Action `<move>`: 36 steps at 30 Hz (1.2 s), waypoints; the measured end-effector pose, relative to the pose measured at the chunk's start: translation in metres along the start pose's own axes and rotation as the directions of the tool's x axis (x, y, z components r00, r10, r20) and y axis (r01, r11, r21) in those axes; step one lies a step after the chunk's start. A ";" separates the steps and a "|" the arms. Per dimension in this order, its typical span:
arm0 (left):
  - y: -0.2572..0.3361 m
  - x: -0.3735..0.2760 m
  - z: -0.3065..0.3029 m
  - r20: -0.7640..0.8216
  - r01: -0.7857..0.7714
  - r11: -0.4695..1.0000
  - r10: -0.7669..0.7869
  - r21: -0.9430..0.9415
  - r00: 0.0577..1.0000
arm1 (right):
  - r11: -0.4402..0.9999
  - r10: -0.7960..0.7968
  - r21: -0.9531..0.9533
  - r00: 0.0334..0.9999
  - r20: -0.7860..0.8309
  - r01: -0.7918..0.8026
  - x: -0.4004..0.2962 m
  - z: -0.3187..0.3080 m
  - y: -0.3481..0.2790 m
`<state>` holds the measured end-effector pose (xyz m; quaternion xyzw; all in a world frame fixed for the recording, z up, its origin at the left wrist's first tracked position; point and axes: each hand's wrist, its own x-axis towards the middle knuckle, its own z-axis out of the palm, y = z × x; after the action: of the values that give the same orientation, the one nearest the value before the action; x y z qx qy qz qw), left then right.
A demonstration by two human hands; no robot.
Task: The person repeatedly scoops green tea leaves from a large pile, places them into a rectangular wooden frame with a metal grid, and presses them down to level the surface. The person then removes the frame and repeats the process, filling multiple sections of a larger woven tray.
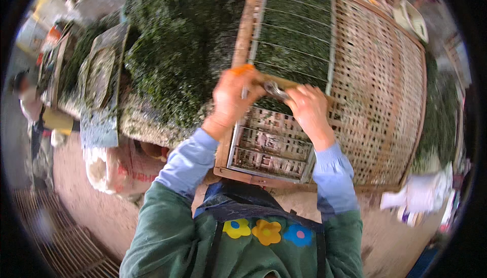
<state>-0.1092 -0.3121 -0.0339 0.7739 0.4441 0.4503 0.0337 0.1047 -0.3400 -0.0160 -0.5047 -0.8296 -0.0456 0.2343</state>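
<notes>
My left hand (234, 95) grips the left end of a short wooden bar (279, 80), near something orange. My right hand (309, 108) is closed around the same bar farther right, beside a shiny metal or plastic part. Both hands are above a metal-wire frame (331, 42) on a woven lattice tray (373, 99) with a wooden rim. A layer of dark green leafy seaweed-like material (293, 26) lies under the wires at the frame's far part. At its near part, bare lattice shows through. Blur hides how the bar's parts join.
A large heap of the dark green material (171, 68) rises left of the tray. A board (102, 64) leans there, above a white and red sack (125, 167). Another person (30, 103) is at the far left. White cloths or bags (422, 190) lie at right.
</notes>
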 end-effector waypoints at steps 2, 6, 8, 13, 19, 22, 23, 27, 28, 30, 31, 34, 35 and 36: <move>0.010 -0.010 0.017 0.211 -0.121 0.992 0.114 0.021 0.971 | 1.000 -0.027 -0.001 0.997 0.074 0.027 -0.014 0.005 -0.002; -0.008 -0.026 0.047 0.482 -0.202 0.966 0.101 0.162 0.870 | 0.986 -0.139 0.089 0.990 -0.037 0.142 -0.015 0.037 0.019; -0.010 -0.026 0.048 0.510 -0.218 0.956 0.090 0.197 0.855 | 0.987 -0.138 0.089 0.990 0.029 0.135 -0.020 0.058 0.032; -0.013 -0.026 0.051 0.547 -0.247 0.944 0.091 0.219 0.832 | 0.972 -0.123 0.204 0.992 0.024 0.116 -0.020 0.056 0.034; -0.050 -0.027 0.036 0.272 -0.011 0.995 0.038 -0.097 0.962 | 0.849 0.298 0.511 0.920 -0.256 -0.133 0.033 0.053 -0.033; -0.126 -0.034 0.009 0.116 0.167 0.976 -0.184 0.140 0.976 | 0.666 0.408 0.736 0.885 -0.223 -0.121 0.077 0.075 -0.104; -0.153 -0.039 -0.007 0.156 0.175 0.929 -0.235 0.325 0.960 | 0.536 0.431 0.838 0.886 -0.172 -0.098 0.086 0.095 -0.127; -0.234 -0.051 -0.101 0.371 0.146 0.786 -0.436 0.601 0.820 | 0.812 0.171 0.541 0.975 0.141 -0.220 0.113 0.173 -0.181; -0.244 -0.050 -0.115 0.412 0.154 0.752 -0.507 0.641 0.757 | 0.819 0.191 0.486 0.944 0.269 -0.305 0.121 0.189 -0.187; -0.261 -0.050 -0.134 0.462 0.163 0.760 -0.535 0.630 0.707 | 0.842 0.215 0.381 0.885 0.412 -0.382 0.134 0.227 -0.190; -0.273 -0.050 -0.141 0.483 0.158 0.772 -0.529 0.616 0.697 | 0.859 0.211 0.348 0.879 0.428 -0.376 0.147 0.239 -0.193; -0.304 -0.058 -0.162 0.415 0.175 0.828 -0.436 0.532 0.798 | 0.926 0.181 0.205 0.852 0.491 -0.316 0.184 0.264 -0.215; -0.313 -0.061 -0.167 0.420 0.191 0.850 -0.423 0.491 0.803 | 0.948 0.173 0.143 0.838 0.518 -0.284 0.191 0.279 -0.215; -0.320 -0.062 -0.172 0.360 0.211 0.877 -0.382 0.431 0.851 | 0.943 0.164 0.205 0.904 0.394 -0.261 0.195 0.294 -0.212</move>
<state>-0.4575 -0.2235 -0.1181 0.7667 0.6190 0.1618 0.0534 -0.2517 -0.1924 -0.1574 -0.5583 -0.7973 0.1827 0.1388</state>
